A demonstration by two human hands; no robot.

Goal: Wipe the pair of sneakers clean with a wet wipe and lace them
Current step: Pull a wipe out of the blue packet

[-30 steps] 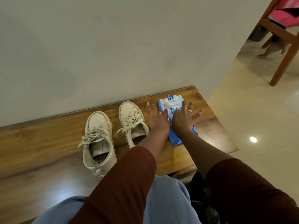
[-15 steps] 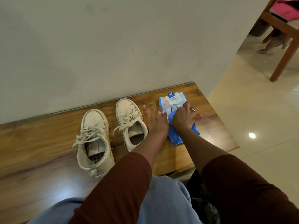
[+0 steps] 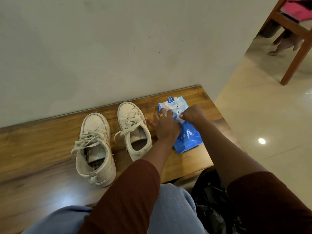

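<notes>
We cannot read the small print on the wipe pack (image 3: 189,139); our left hand (image 3: 166,127) covers its middle. Our right hand (image 3: 193,114) hides most of the wet wipe (image 3: 181,118) it pinches. The chair (image 3: 295,63) is cut off by the top edge.

Two sneakers (image 3: 94,125) sit side by side on the bench (image 3: 33,149); the wipes pack (image 3: 189,139) lies right of them

Cream sneakers (image 3: 94,121); blue, apparently white-topped wipe pack (image 3: 187,139).

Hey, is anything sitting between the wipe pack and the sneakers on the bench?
Only the left hand, pressing the wipe pack beside the nearer sneaker. Otherwise just bench; the right hand pinches a wipe.
</notes>
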